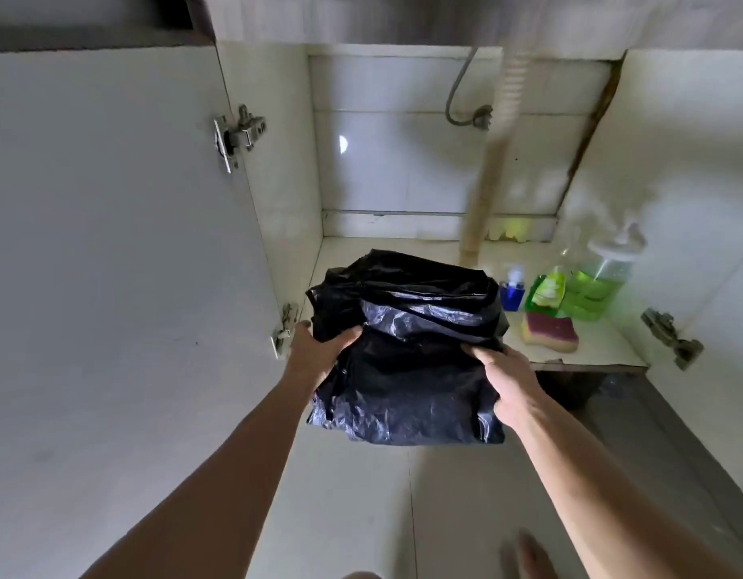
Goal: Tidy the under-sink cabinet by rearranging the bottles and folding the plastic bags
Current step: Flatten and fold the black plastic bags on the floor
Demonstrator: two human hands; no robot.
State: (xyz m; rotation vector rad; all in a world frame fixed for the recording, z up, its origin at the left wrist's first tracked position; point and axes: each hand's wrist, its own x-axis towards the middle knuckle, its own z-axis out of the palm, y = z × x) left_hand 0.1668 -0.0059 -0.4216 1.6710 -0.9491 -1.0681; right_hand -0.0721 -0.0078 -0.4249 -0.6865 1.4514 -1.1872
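A bundle of black plastic bags (407, 348) hangs in front of the open under-sink cabinet, held from both sides. My left hand (317, 353) grips its left edge and my right hand (509, 380) grips its right edge. Inside the cabinet at the right stand a small blue bottle (512, 291), a green dish-soap bottle (547, 291) and a clear pump bottle of green liquid (596, 282). The bundle hides the left part of the cabinet floor (603, 348).
A pink and yellow sponge (550, 331) lies in front of the bottles. A beige drain hose (484, 177) runs down the cabinet's middle. The left door (110, 244) stands open; hinges (238, 133) jut from its edge. Tiled floor (361, 516) lies below, with my foot (528, 555) on it.
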